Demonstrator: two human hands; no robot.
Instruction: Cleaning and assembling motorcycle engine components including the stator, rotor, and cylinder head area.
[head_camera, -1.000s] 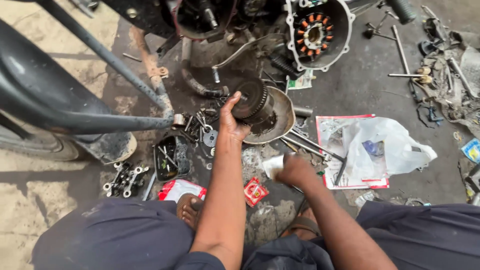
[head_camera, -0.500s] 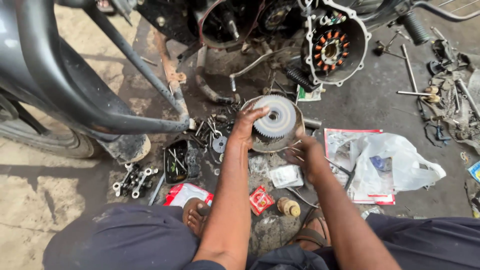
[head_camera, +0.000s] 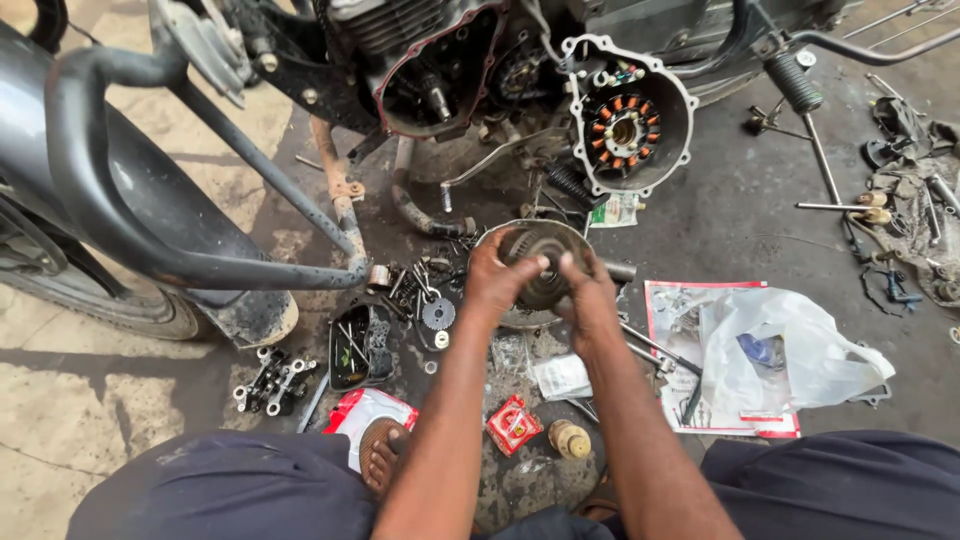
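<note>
Oily concrete floor (head_camera: 760, 210) beside an opened motorcycle engine (head_camera: 440, 80). Left hand (head_camera: 497, 282) and right hand (head_camera: 588, 296) both clasp the round toothed clutch assembly (head_camera: 540, 262) between their fingers; it looks heavy, rigid and greasy, best gripped by the rim with 2 hands.

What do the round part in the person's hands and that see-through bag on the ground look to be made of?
The round toothed part, held between the left hand and right hand, looks like bare metal: dull grey, greasy, with cut teeth around the rim. The bag looks like thin plastic film: translucent white, crumpled, glossy, with a blue item showing through it.
</note>
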